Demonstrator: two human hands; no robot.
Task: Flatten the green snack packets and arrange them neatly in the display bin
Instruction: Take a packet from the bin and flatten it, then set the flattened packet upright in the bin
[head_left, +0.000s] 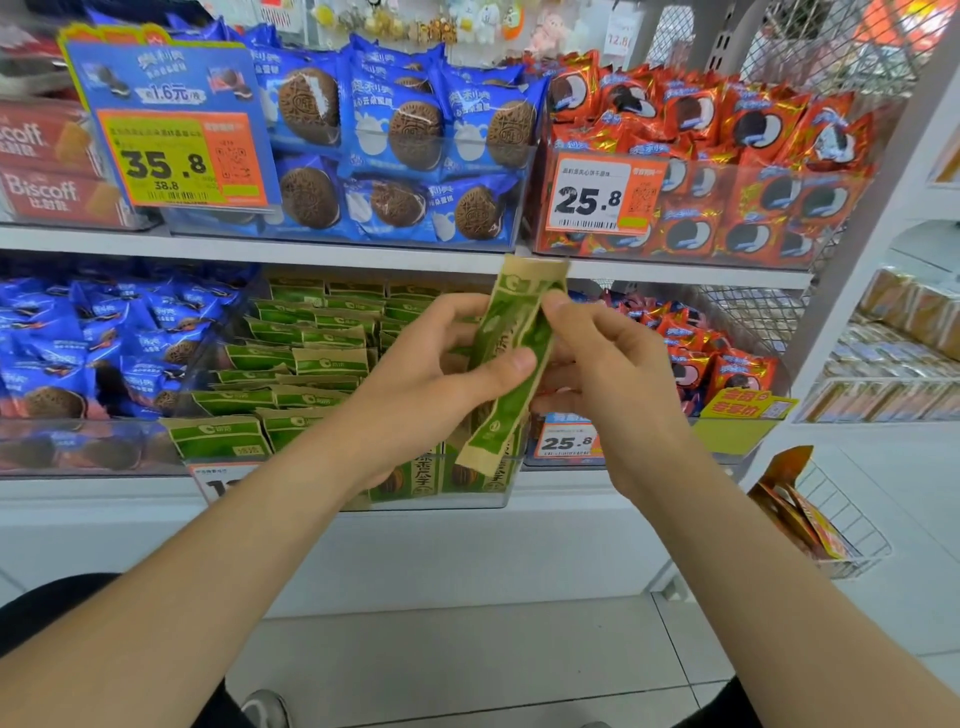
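Forearms are reaching in from the near edge. Left hand is gripping the packet at mid-length, thumb lying across its front, fingers curling behind it. Right hand is pinching the packet's right edge, fingers curling onto it near the top. Packet is standing near upright in the air, top leaning slightly right, creased, just in front of the bin on the lower shelf. Bin is holding rows of green packets, some lying skewed. Blue packets are sitting left of the bin, red packets right.
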